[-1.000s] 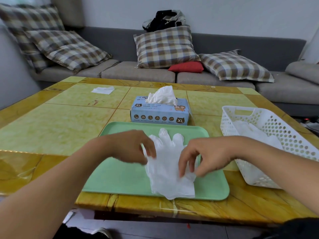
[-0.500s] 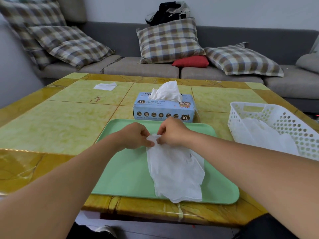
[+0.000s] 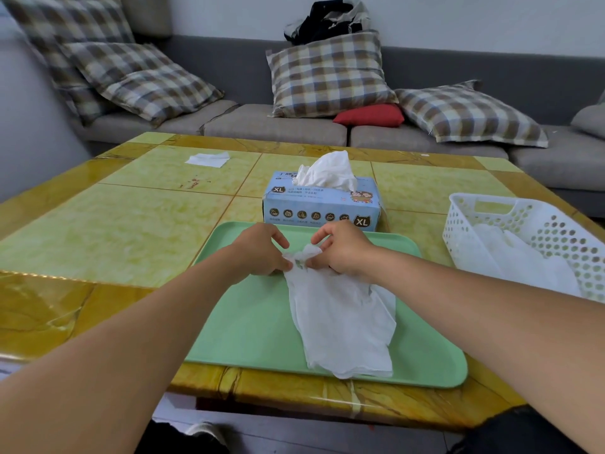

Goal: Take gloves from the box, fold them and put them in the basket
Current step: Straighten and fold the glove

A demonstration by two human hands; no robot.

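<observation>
1. Left hand (image 3: 258, 250) and right hand (image 3: 343, 249) both pinch the bunched far end of the white glove (image 3: 340, 317), fingers curled on it.
2. Glove lies flat on the green tray (image 3: 248, 326), its near edge at the tray's front rim.
3. Glove box (image 3: 322, 204) just behind the tray, a glove sticking out on top.
4. White basket (image 3: 530, 231) right of the tray, folded gloves inside.

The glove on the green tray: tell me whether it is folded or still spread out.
Mostly spread. The glove lies flat along the tray; only its far end is bunched where the left hand and right hand pinch it.
</observation>
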